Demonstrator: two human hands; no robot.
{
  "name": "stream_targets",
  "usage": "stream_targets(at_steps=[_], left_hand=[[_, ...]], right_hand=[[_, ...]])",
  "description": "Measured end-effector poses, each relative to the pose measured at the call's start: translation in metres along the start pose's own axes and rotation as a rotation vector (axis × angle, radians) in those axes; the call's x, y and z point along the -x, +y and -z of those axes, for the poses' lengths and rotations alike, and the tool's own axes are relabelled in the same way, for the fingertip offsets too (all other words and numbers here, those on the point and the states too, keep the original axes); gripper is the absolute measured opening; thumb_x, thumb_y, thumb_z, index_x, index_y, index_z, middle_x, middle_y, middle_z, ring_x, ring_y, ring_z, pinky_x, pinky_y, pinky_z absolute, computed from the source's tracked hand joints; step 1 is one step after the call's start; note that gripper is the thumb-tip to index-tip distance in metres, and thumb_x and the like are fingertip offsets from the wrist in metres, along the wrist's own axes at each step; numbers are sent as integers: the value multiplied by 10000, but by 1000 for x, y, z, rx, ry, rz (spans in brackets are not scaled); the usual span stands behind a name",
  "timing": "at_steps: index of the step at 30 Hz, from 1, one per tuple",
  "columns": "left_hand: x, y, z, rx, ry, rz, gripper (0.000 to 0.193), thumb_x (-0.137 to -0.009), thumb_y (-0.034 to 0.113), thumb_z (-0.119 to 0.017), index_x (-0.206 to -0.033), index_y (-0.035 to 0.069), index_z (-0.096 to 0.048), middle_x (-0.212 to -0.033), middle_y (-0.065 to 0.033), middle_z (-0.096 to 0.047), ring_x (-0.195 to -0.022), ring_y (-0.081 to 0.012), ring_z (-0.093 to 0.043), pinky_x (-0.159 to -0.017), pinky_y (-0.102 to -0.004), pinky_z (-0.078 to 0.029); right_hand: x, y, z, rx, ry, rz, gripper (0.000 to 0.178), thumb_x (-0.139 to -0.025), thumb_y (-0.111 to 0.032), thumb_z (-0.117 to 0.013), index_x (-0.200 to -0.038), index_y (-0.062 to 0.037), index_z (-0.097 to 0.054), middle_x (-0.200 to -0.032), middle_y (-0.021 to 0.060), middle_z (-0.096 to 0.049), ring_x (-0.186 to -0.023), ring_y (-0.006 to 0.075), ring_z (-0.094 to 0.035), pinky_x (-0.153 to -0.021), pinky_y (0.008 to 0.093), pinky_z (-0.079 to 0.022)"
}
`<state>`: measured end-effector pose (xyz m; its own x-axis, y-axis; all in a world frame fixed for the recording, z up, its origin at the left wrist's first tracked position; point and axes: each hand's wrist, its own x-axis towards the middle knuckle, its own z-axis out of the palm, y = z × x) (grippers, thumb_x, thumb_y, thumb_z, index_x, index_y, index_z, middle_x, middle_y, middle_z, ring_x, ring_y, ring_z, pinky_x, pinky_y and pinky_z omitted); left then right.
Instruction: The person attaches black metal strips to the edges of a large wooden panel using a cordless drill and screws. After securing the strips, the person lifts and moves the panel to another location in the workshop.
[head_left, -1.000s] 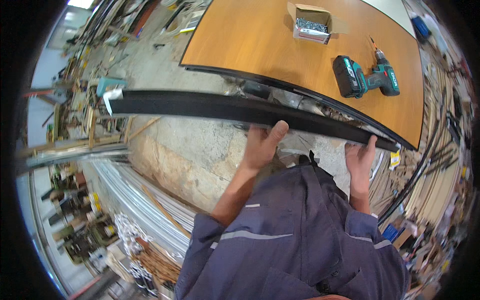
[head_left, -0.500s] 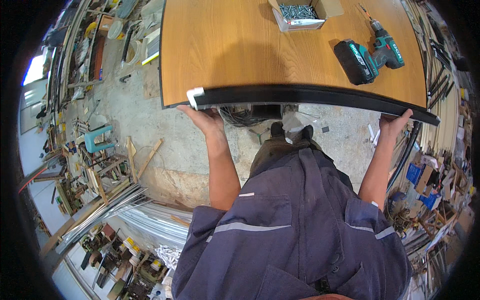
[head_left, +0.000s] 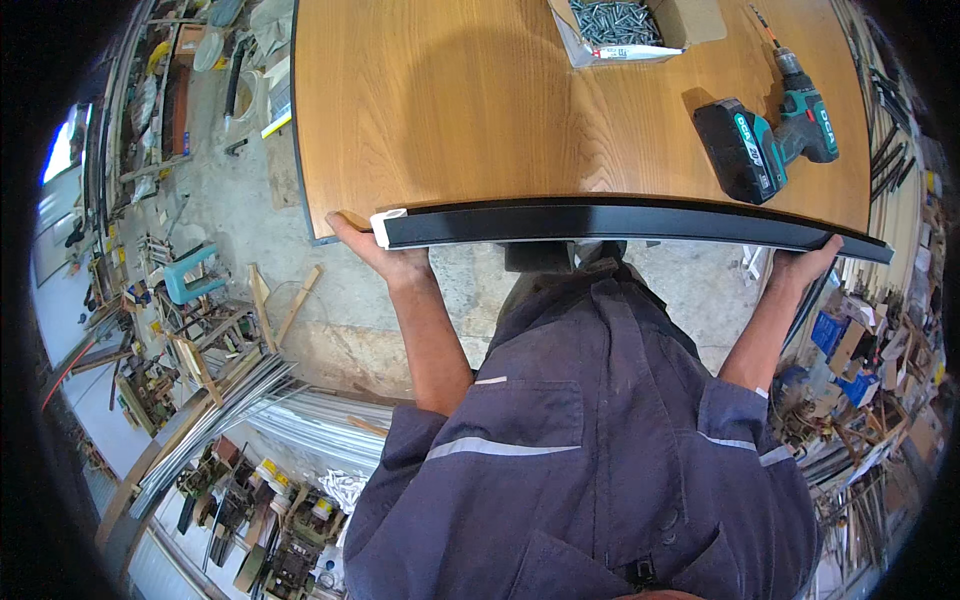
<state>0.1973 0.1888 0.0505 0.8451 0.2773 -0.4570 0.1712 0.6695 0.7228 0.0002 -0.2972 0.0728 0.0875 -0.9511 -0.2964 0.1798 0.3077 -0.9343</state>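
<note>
A long black profile bar [head_left: 600, 222] lies crosswise along the near edge of the wooden tabletop [head_left: 450, 110]. On its left end sits a white corner piece [head_left: 383, 228]. My left hand [head_left: 385, 258] holds the bar near that end, thumb reaching up beside the white piece and the other fingers hidden beneath. Close to the right end, my right hand [head_left: 806, 264] grips the bar, with its thumb on the front face and the rest of the fingers mostly out of sight.
On the tabletop, a green and black cordless drill [head_left: 770, 140] lies at the right, beside an open cardboard box [head_left: 690, 22] of screws [head_left: 615, 22]. A light-blue plastic object [head_left: 190, 275] and wood strips [head_left: 297, 308] stand left on the floor; metal profiles [head_left: 215, 440] lie behind them.
The bar and both my hands sit slightly lower in view, and the bar's broad face now shows more. Tabletop, box and drill have also shifted down in the picture.
</note>
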Motion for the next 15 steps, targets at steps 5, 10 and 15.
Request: stream_targets(at_steps=[5,10,15], left_hand=[[-10,-1,3,-13,-59,-36,703,-967,662,-324,-1424,143,-447,-1360,-81,-546,-1216,-274,-553,-1001,-454,-481],[-54,-12,0,-6,-184,-140,688,-969,659,-346,-1387,127,-474,-1331,-72,-576,-1206,-269,-559,-999,-432,-479],[-53,8,16,-73,-157,-25,653,-951,647,-481,-1339,122,-516,-1295,-66,-603,-1145,-248,-606,-950,-426,-509]], right_hand=[[-15,4,6,-60,-58,47,518,-999,-450,-405,-1337,-78,-528,-1327,110,-584,-1210,311,-559,-1036,507,-444],[-20,10,-23,-124,-110,65,528,-986,-458,-424,-1322,-64,-527,-1338,111,-574,-1212,314,-559,-1034,500,-447],[-33,10,-1,-19,-231,-107,483,-1019,-525,-441,-1299,-141,-531,-1275,65,-605,-1123,268,-608,-890,478,-526]])
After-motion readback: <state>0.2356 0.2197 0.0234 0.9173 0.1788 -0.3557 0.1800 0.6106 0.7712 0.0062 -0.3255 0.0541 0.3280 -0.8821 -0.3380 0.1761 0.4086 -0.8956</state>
